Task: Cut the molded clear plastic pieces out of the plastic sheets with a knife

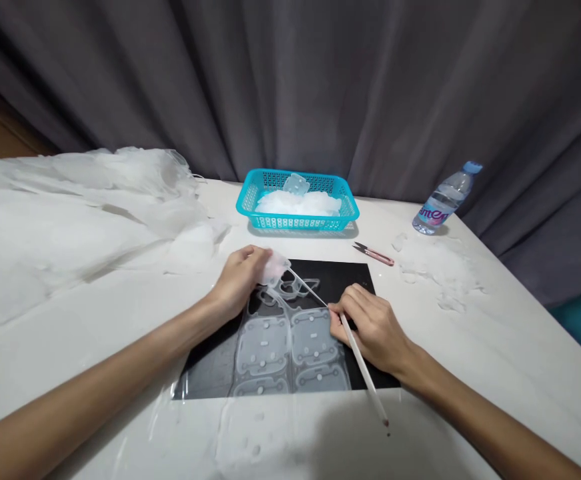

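Observation:
My left hand (pixel 244 277) is closed on a small translucent piece (pixel 273 268), soft and rubbery in look, above the far edge of a black mat (pixel 340 280). In my right hand (pixel 370 323) is a slim white pencil-like stick (pixel 363 367), its brown end pointing toward me. A thin pale strip (pixel 307 287) runs taut from the piece to my right fingertips. Beneath both hands lies a clear sheet of moulded rounded-square pieces (pixel 263 343), partly on the mat and partly over its near edge. Loose translucent cut-out scraps (pixel 293 288) rest near my left hand.
Behind the mat stands a turquoise basket (pixel 297 225) holding whitish translucent pieces. Pink-handled thread snips (pixel 374 254) lie to its right. A water bottle (pixel 445 200) stands farther right, near scattered clear scraps (pixel 437 267). Translucent sheets (pixel 70 220) are heaped at left.

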Motion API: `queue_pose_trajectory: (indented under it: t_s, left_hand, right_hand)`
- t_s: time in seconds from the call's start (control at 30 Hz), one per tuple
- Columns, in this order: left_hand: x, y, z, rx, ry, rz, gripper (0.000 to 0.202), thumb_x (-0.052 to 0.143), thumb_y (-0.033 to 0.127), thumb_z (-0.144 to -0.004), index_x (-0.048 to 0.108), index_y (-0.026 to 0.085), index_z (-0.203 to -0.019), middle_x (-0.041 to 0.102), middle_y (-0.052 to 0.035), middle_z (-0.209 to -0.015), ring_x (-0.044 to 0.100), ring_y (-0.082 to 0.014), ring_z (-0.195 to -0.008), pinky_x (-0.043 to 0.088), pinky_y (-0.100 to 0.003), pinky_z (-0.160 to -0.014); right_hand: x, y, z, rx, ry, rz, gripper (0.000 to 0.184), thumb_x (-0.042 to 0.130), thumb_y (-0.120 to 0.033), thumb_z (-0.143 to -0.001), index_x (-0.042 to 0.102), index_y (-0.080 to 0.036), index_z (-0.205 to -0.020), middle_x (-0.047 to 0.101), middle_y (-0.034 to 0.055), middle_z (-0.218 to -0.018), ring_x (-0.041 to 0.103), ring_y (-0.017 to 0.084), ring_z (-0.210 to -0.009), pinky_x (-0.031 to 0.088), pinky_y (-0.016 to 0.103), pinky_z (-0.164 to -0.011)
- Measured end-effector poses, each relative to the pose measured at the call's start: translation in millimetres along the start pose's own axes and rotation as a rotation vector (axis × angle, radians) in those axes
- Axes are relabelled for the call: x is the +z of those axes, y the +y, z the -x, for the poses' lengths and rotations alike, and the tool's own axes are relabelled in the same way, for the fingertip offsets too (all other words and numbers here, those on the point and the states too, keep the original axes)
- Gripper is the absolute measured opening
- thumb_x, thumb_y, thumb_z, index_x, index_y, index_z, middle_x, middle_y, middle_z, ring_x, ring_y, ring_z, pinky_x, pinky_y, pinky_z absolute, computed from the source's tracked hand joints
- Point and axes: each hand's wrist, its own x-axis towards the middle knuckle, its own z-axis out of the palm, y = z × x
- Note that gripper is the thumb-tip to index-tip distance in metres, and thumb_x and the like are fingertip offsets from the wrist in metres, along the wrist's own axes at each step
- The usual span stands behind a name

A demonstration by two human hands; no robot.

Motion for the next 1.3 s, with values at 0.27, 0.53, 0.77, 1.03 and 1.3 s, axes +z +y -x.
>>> queue_pose_trajectory:
  t_s: [0.27,0.53,0.77,1.03,1.3]
  left_hand:
    - [1.1,16,6,0.004,-0.283,-0.029,0.051,0.078,0.064,-0.081,0.061,0.017,-0.090,0.074,-0.0036,-0.074,0.070,-0.0199,-0.064,0.055,-0.028,-0.061]
    - [-0.9,26,13,0.025,-0.489,-0.061,0.042,0.089,0.040,-0.079,0.066,0.017,-0.106,0.068,0.0000,-0.091,0.065,-0.0144,-0.081,0.050,-0.022,-0.072]
    - [6.7,33,24,-0.039,-0.436,0.028,0.040,0.089,0.045,-0.079,0.064,0.016,-0.092,0.068,0.0003,-0.083,0.063,-0.0145,-0.075,0.047,-0.024,-0.069]
    - [20.3,31,43,-0.052,-0.388,0.035,0.043,0.068,0.058,-0.096,0.068,0.016,-0.106,0.070,-0.0063,-0.102,0.064,-0.0211,-0.095,0.048,-0.031,-0.085]
    - [19.1,33,45,0.007,-0.521,0.117,0.034,0.059,0.057,-0.103,0.062,0.025,-0.114,0.068,-0.0059,-0.121,0.062,-0.0258,-0.118,0.047,-0.039,-0.101]
  right_hand:
    - [4,7,1,0.329,0.035,-0.282,0.013,0.059,-0.011,-0.098,0.060,-0.021,-0.090,0.058,0.0000,-0.081,0.057,0.015,-0.074,0.046,0.028,-0.069]
    - [0,7,0,0.434,0.104,-0.346,0.016,0.053,-0.019,-0.107,0.068,-0.022,-0.110,0.067,0.0037,-0.098,0.066,0.017,-0.091,0.050,0.030,-0.083]
    - [-4,-5,-1,0.358,0.174,-0.381,0.017,0.053,-0.015,-0.105,0.068,-0.021,-0.102,0.065,0.0020,-0.089,0.063,0.015,-0.080,0.049,0.029,-0.076]
    - [-3,-14,-2,0.365,0.075,-0.482,0.017,0.072,-0.026,-0.096,0.068,-0.022,-0.112,0.055,-0.0015,-0.082,0.060,0.016,-0.075,0.049,0.030,-0.072]
    - [1,-20,-9,0.538,-0.013,-0.731,0.013,0.072,-0.030,-0.095,0.063,-0.022,-0.089,0.056,-0.0022,-0.083,0.057,0.014,-0.077,0.046,0.029,-0.074]
